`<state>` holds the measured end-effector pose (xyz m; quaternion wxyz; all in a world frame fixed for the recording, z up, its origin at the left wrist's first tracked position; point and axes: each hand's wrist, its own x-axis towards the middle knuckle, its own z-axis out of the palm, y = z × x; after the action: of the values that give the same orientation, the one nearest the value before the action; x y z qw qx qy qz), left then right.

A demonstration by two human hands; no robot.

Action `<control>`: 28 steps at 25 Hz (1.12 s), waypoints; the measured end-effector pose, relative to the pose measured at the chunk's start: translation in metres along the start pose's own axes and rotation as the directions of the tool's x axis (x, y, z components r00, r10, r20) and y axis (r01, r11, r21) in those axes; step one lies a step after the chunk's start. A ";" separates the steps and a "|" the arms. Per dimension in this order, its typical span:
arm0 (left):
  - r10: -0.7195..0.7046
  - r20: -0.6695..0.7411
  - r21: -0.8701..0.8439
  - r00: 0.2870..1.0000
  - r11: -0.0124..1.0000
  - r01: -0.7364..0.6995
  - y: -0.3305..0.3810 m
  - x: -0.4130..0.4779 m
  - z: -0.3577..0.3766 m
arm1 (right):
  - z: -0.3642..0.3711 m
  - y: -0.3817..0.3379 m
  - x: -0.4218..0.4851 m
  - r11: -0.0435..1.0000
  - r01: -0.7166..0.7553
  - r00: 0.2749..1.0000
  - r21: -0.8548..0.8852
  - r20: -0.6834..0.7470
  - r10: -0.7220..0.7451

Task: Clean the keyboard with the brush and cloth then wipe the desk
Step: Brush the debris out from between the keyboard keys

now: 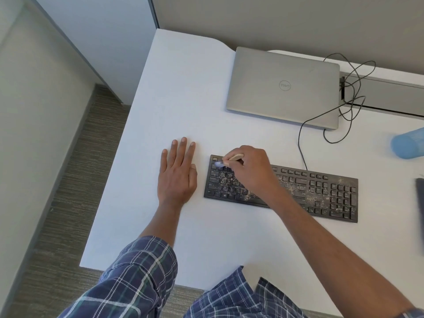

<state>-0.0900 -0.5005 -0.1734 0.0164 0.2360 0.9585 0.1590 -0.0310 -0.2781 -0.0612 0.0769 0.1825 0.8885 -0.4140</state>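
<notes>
Here, wood-handled brush (236,157) on gritty black kbd (321,191).

Laptop: a closed silver rectangular laptop (283,88) lay flat.
Right edge: a blurred blue cylinder (407,144) showed.
Floor: grey-brown striped carpet (75,180).

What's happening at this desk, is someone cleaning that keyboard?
Yes. A person is brushing a black keyboard that is speckled with crumbs and dust. The right hand grips a small wooden-handled brush, its bristles on the keys at the keyboard's far left corner. The left hand lies flat on the white desk beside the keyboard. A closed laptop sits behind it.
</notes>
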 end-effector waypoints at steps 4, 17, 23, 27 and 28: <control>-0.004 0.003 -0.001 1.000 1.000 0.004 0.000 0.000 0.000 | -0.027 0.008 -0.002 0.991 -0.058 0.997 -0.117 0.042 0.064; 0.001 -0.001 -0.008 1.000 1.000 -0.001 0.000 -0.001 -0.001 | -0.009 0.000 0.000 0.998 0.007 0.998 -0.060 0.056 -0.003; 0.000 0.011 -0.006 1.000 1.000 0.000 -0.001 0.000 -0.001 | -0.047 0.051 -0.024 0.991 -0.118 0.992 -0.056 -0.062 0.114; -0.010 0.010 -0.019 1.000 1.000 0.010 0.001 0.000 -0.001 | -0.078 0.080 -0.038 0.978 -0.203 0.971 -0.048 -0.137 0.194; -0.010 0.011 -0.018 1.000 1.000 0.011 0.001 -0.001 0.000 | -0.085 0.085 -0.041 0.975 -0.216 0.967 -0.043 -0.149 0.208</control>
<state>-0.0893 -0.5002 -0.1728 0.0245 0.2317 0.9582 0.1661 0.0416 -0.1737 -0.0551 0.0619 0.3034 0.8788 -0.3630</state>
